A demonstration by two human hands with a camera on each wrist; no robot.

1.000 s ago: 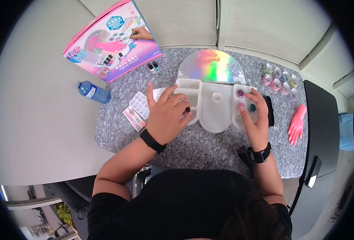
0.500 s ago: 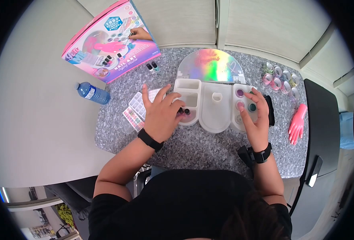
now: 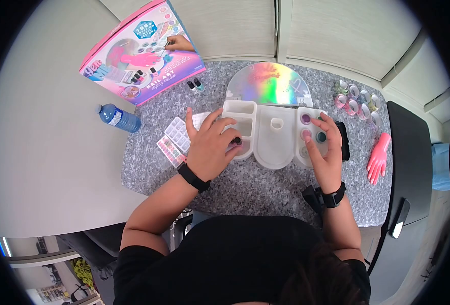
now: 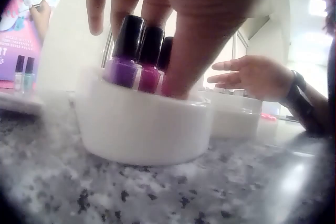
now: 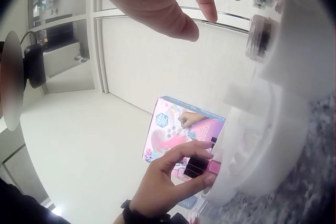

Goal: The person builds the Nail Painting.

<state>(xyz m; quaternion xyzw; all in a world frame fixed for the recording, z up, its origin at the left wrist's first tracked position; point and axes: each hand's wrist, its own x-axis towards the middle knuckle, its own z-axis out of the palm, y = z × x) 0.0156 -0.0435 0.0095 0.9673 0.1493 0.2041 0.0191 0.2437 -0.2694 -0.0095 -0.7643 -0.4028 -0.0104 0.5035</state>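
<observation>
A white nail art station lies unfolded on the tabletop, its shiny half-round lid behind it. Over its left section, my left hand pinches a pink nail polish bottle with a black cap between thumb and fingers. In the left wrist view a purple bottle and a magenta bottle stand in that same section. My right hand hovers over the right section, fingers spread and holding nothing. Below its fingers are a purple pot, a pink pot and a dark teal pot.
At the back left stands a nail art box, with two small polish bottles beside it. A water bottle and a compartment tray are at left. Several clear tape-like rolls and a pink model hand lie at right.
Half a second ago my left hand was slightly farther left, with two black caps showing beside its fingers. It has shifted right, over the bottles. My right hand stays in place.
</observation>
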